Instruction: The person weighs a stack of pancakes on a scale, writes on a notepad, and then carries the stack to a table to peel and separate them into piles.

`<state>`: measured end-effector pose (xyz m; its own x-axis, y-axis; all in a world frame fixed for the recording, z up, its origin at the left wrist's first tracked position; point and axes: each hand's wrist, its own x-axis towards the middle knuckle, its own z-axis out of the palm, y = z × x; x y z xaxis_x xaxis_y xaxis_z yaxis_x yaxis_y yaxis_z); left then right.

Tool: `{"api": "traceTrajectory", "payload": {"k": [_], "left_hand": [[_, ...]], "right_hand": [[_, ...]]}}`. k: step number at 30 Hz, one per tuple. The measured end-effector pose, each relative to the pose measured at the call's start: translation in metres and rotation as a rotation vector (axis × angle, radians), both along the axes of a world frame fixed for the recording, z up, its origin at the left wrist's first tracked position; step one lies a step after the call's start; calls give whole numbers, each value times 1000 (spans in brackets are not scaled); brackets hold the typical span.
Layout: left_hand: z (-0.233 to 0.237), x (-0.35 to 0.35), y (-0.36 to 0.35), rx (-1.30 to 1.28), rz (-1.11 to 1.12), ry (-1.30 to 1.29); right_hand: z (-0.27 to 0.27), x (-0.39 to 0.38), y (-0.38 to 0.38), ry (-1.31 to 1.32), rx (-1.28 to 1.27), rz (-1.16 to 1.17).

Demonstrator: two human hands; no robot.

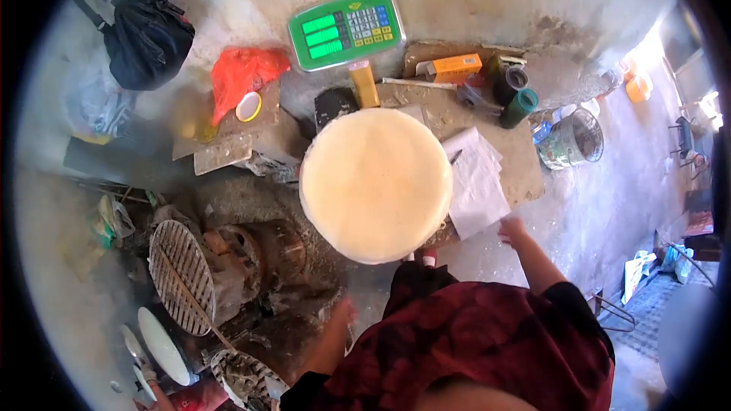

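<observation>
A large round pale slab (377, 186), cream-coloured with a smooth top, rests at the scale, hiding the scale's platform. The scale's green display panel (349, 32) stands behind it on a yellowish post (364, 84), its screens lit. My left hand (340, 317) hangs below and left of the slab, apart from it, slightly blurred, with fingers loosely extended and nothing visible in it. To the right, my right hand (513, 230) is beside the lower corner of white paper sheets (480, 183); its fingers are apart and hold nothing. A dark pen (456, 157) lies on the paper.
An orange box (455, 68) and a green cup (519, 107) stand at the back. A red plastic bag (247, 76) lies left. A slatted round rack (181, 278) leans at lower left, near another person's arm (158, 396). A bucket (572, 139) stands right.
</observation>
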<state>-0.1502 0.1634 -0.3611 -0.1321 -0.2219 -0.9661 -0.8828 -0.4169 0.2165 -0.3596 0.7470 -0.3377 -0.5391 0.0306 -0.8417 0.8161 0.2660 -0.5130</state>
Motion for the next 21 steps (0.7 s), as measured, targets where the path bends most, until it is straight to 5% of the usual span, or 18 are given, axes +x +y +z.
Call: {"api": "traceTrajectory", "payload": {"k": [1,4,7,15,21], "left_hand": [[0,22,10,15,-98,-46],[-11,60,30,64,-355,-120],[-60,65,31,156,-555,-109],[67,-73,59,252,-324,51],[52,-65,61,238,-449,-3]], "right_hand": [[-18,25,22,71,125,172],[66,59,-5,-169,331,-183],[92,65,-21,-243,403,-70],[120,26,-81,70,280,64],[109,19,-75,199,452,281]]}}
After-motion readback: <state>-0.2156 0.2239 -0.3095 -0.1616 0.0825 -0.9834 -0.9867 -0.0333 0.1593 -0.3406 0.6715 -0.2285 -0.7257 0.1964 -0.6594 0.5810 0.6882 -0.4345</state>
